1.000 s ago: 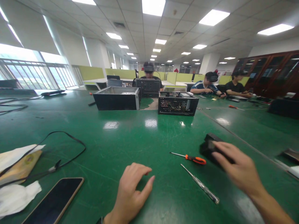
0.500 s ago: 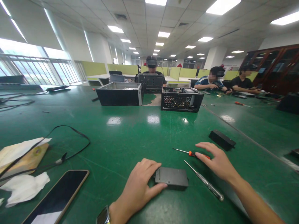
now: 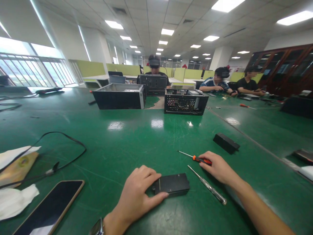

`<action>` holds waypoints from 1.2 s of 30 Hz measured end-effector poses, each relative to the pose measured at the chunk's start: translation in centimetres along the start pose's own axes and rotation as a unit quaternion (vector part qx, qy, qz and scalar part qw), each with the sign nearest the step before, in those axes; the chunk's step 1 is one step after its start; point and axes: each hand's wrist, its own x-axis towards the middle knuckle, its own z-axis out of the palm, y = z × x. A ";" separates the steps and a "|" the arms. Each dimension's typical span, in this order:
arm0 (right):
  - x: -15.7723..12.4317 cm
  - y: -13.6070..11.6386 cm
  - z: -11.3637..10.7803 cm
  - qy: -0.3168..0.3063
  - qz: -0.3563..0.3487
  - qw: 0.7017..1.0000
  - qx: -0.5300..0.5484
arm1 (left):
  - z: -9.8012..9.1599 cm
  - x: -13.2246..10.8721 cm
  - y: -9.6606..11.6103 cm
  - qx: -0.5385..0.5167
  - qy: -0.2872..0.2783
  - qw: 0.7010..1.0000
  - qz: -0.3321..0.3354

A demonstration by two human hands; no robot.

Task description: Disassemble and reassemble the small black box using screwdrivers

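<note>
A flat black rectangular box (image 3: 173, 184) lies on the green table. My left hand (image 3: 140, 192) grips its left end between thumb and fingers. To the right, my right hand (image 3: 216, 167) has its thumb and fingers closed around the black and orange handle of a screwdriver (image 3: 195, 158), whose thin shaft points left on the table. Between the box and my right forearm rests a second screwdriver (image 3: 210, 186), with a clear or silvery handle. Beyond my right hand sits another black box (image 3: 226, 143) of similar shape.
A phone (image 3: 49, 205), white tissue (image 3: 17, 200), a paper packet (image 3: 22, 163) and a black cable (image 3: 70, 133) lie at left. Ahead stand open computer cases (image 3: 117, 98) and a perforated metal case (image 3: 186, 102). Several people (image 3: 217, 83) sit across the table.
My right hand has come down and closed on the orange-handled screwdriver; before, its fingers were apart over it. My left hand still holds the box. The view has shifted slightly.
</note>
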 end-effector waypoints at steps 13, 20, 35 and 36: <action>-1.2 -2.2 -1.8 0.008 0.016 0.987 0.163 | 0.1 0.1 0.3 -0.074 0.002 0.997 -0.018; -1.3 -2.0 -2.4 0.003 -0.003 0.992 0.125 | 0.2 0.1 0.2 -0.070 -0.004 0.997 -0.016; -2.7 -3.0 -5.0 0.073 -0.046 0.992 0.096 | 0.0 0.2 0.4 -0.071 -0.002 0.997 -0.023; -2.7 -3.2 -4.7 0.061 -0.046 0.993 0.094 | 0.0 0.2 0.4 -0.072 -0.002 0.997 -0.024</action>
